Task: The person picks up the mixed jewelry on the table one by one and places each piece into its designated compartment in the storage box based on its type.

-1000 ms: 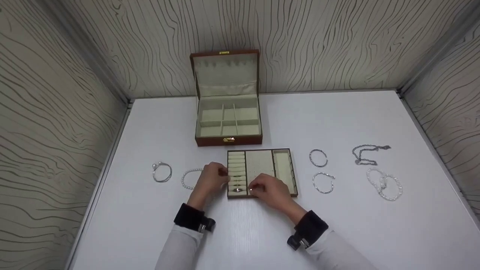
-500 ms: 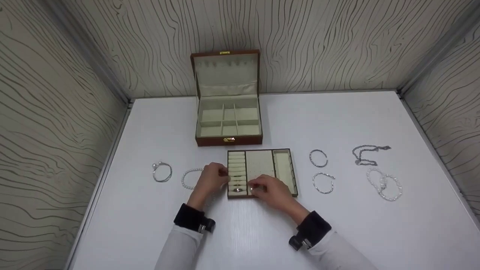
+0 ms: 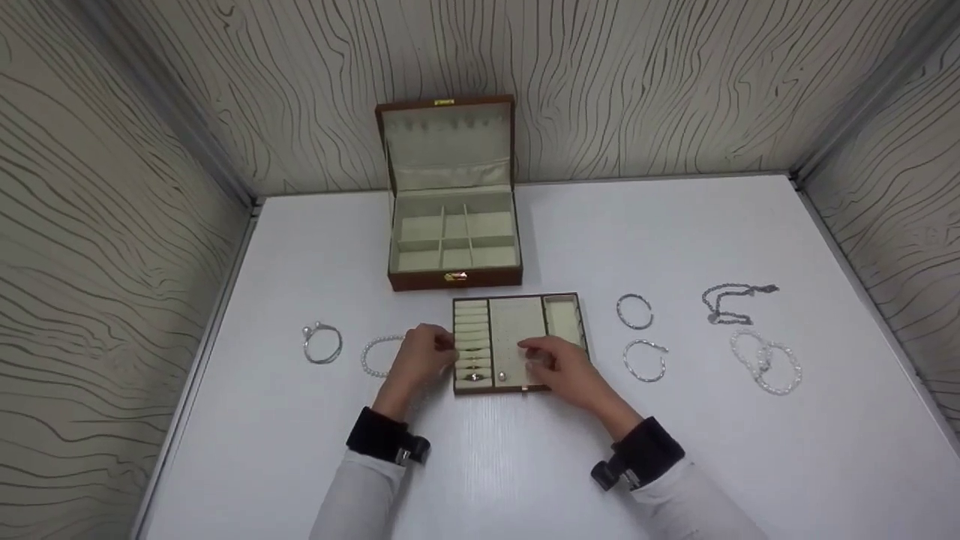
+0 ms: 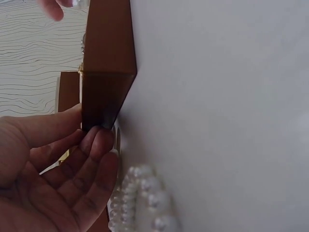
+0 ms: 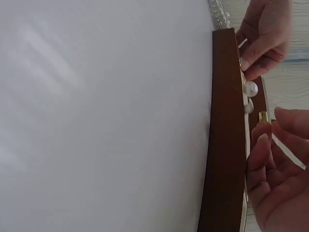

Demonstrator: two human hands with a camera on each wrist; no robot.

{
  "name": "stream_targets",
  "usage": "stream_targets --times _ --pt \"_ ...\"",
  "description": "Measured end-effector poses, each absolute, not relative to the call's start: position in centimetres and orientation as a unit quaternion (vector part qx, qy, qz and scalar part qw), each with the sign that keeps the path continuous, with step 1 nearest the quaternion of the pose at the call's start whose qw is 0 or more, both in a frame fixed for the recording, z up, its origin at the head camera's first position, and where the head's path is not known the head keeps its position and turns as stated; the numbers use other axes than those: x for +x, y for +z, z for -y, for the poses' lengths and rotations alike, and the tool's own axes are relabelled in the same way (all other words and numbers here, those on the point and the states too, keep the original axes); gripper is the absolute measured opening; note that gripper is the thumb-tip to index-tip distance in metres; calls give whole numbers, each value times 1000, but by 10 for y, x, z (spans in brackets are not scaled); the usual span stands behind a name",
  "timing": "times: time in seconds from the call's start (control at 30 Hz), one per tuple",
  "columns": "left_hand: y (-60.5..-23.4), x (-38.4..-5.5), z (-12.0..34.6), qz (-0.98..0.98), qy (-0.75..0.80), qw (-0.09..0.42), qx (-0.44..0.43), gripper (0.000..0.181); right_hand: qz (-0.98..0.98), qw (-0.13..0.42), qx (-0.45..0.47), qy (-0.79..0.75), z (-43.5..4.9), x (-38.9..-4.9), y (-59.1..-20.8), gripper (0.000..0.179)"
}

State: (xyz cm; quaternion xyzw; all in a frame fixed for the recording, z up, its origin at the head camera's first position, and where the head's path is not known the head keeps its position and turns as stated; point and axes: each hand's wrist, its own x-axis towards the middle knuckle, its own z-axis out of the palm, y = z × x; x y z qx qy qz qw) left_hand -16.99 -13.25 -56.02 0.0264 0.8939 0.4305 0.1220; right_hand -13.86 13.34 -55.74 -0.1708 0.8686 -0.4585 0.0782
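Observation:
My left hand (image 3: 421, 358) pinches the left edge of a brown jewelry tray (image 4: 110, 38), thumb on its top rim and fingertips against its side. Several rings sit in the tray's ring rolls (image 3: 471, 330); one ring (image 3: 474, 377) with a dark stone is nearest the front. On the middle pad (image 3: 517, 319) stands a pearl earring (image 3: 502, 376), its round white pearl showing close up in the right wrist view. Just right of the earring, my right hand (image 3: 570, 373) hovers over the pad, fingers loosely bent, thumb and forefinger apart with nothing seen between them.
Behind the tray stands a brown jewelry box (image 3: 455, 280), lid up, with compartments. A pearl bracelet (image 3: 375, 356) lies by my left hand, a bangle (image 3: 322, 345) farther left. To the right lie two silver bracelets (image 3: 635, 311), a chain (image 3: 727, 304) and clear beads (image 3: 780, 375).
My right hand has let go of the pearl earring, which stays on the pad, and has drawn back to the right. My left hand keeps its place at the tray's edge.

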Motion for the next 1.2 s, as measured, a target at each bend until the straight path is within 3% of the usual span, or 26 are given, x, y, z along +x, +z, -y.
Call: stream_targets --times 0.3,0.53,0.87,1.2 --pt "-559 -168 133 -894 429 131 21 16 -931 -34 -35 -363 -179 -160 -554 34" --pt "-551 -174 148 -895 435 89 29 22 -927 31 -11 -373 -199 -166 -563 46" --pt "-537 -177 172 -893 449 35 -10 24 -897 83 -6 -434 -203 -169 -568 43" --pt "-552 -168 162 -924 377 63 14 30 -892 97 -7 -442 -201 -170 -572 48"
